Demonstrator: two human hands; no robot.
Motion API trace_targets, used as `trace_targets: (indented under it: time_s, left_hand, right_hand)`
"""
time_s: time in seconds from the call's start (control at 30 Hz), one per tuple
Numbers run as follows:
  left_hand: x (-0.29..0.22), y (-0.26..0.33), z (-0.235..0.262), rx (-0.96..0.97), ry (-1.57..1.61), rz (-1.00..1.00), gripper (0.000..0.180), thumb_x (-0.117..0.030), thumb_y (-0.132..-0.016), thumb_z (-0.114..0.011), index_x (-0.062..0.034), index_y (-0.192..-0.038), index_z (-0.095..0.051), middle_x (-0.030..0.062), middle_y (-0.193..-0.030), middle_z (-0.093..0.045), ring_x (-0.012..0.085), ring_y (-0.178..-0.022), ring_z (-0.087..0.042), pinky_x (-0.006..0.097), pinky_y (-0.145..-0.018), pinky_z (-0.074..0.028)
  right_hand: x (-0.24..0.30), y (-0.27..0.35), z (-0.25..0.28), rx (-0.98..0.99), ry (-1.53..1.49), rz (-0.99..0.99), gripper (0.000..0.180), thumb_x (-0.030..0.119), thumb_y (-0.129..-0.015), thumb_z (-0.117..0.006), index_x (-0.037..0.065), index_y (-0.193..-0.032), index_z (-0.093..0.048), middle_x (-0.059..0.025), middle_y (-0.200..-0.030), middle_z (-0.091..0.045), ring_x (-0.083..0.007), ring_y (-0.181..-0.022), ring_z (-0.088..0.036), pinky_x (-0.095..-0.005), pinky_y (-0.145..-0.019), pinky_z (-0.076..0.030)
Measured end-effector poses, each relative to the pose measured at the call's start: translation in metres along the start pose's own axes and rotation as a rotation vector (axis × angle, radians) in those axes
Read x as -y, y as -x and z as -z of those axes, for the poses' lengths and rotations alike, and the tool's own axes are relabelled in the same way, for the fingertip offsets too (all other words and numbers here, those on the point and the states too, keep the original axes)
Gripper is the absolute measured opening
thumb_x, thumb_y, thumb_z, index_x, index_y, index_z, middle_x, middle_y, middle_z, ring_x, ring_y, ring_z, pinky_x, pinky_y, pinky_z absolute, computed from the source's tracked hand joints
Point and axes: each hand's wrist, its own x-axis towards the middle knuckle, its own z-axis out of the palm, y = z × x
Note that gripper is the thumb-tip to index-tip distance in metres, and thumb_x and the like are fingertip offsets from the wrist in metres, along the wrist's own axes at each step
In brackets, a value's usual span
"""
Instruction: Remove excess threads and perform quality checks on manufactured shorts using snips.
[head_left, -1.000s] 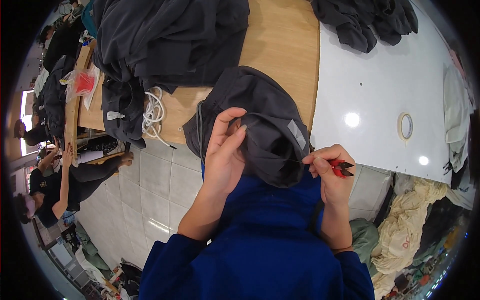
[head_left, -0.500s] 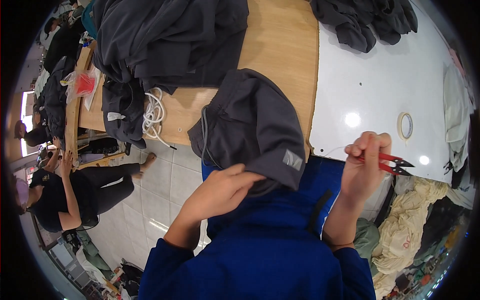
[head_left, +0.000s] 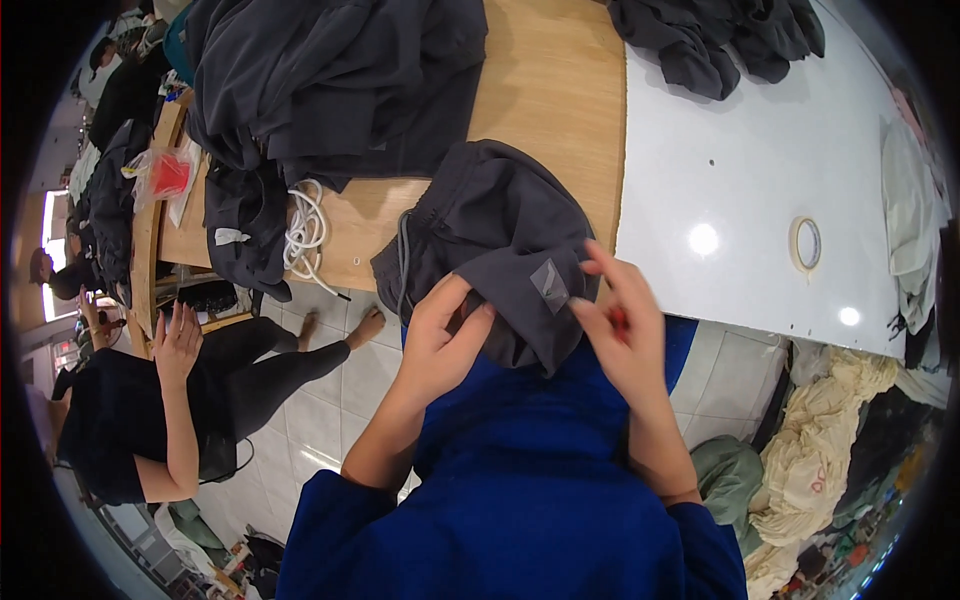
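Both hands pinch the dark garment (head_left: pixel 500 240): left hand (head_left: pixel 440 340) should hold it taut while right hand (head_left: pixel 620 330), gripping something red, works carefully.

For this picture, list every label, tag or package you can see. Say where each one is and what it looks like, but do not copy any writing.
Small grey label: sewn on the dark grey garment, between the left hand and right hand; slanted rectangle.
White tag: on a dark garment hanging off the wooden table's left edge; small rectangle.
Clear plastic bag: far left; crumpled, red contents.
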Motion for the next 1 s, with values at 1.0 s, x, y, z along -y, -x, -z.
trace_targets:
  time_s: [1.0]
  left_hand:
    - [-0.007,-0.015,-0.001,-0.134,0.665,0.200,0.057,0.008,-0.088,-0.043,0.0012,-0.141,-0.026,0.0149,-0.137,-0.040,0.0182,-0.121,-0.046,0.030,-0.101,-0.038]
  right_hand:
    - [-0.025,-0.002,0.062,0.041,-0.067,-0.069,0.041,0.005,-0.090,-0.052,0.006,-0.131,-0.047,-0.0096,-0.133,-0.046,-0.0156,-0.098,-0.052,-0.0241,-0.076,-0.044]
